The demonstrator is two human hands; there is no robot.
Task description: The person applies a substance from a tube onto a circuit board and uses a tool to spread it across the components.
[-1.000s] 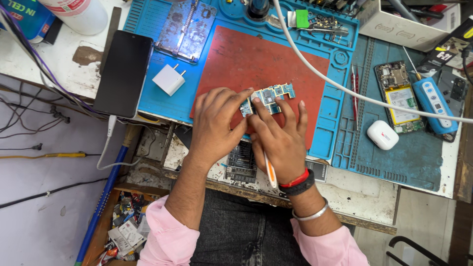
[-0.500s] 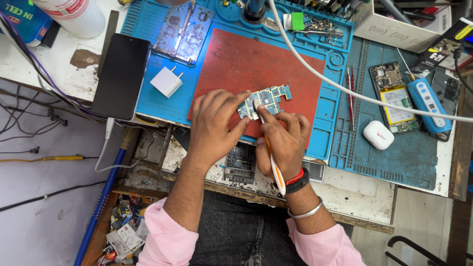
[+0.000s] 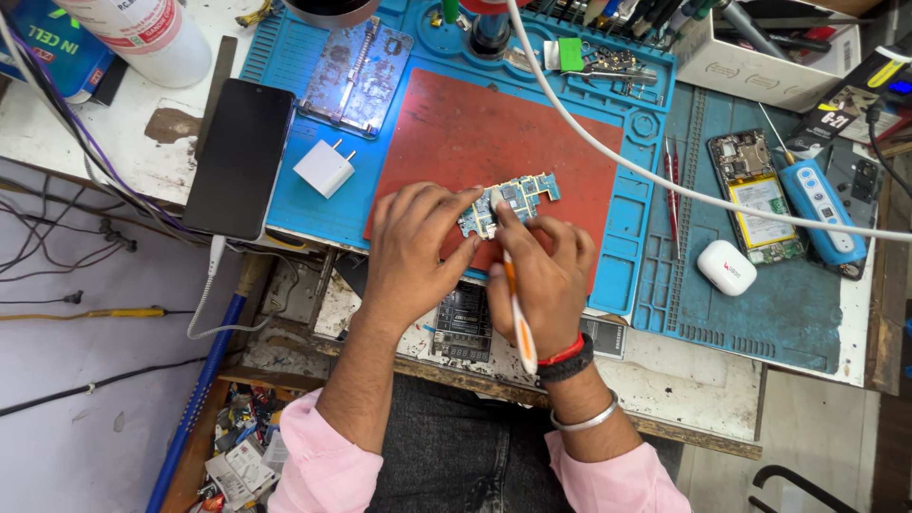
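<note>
Overhead view of a repair bench. A blue silicone work mat (image 3: 304,204) covers the middle of the bench, with a red inset pad (image 3: 456,133) at its centre; a second, darker teal mat (image 3: 760,313) adjoins it on the right. A black smartphone (image 3: 239,157) lies at the blue mat's left edge, with a white cable leaving its lower end, and a white plug adapter (image 3: 324,168) sits just beside it on the mat. A metal board-holding fixture (image 3: 356,78) rests at the upper left of the blue mat. On the teal mat lie an opened phone chassis (image 3: 753,197), a blue handheld tool (image 3: 825,214) and a white earbud case (image 3: 727,267); a thick white cable (image 3: 665,180) crosses above them. The left hand (image 3: 413,252) grips the small blue circuit board (image 3: 508,204) by its left end, fingers curled around the edge — the board is held over the lower edge of the red pad. The right hand (image 3: 541,285) is closed around an orange-and-white pen-shaped tool (image 3: 518,309), whose tip meets the board's upper face, with fingertips touching the board beside it. Both wrists emerge from pink sleeves; the right wrist carries a red-and-black band and a metal bangle.
</note>
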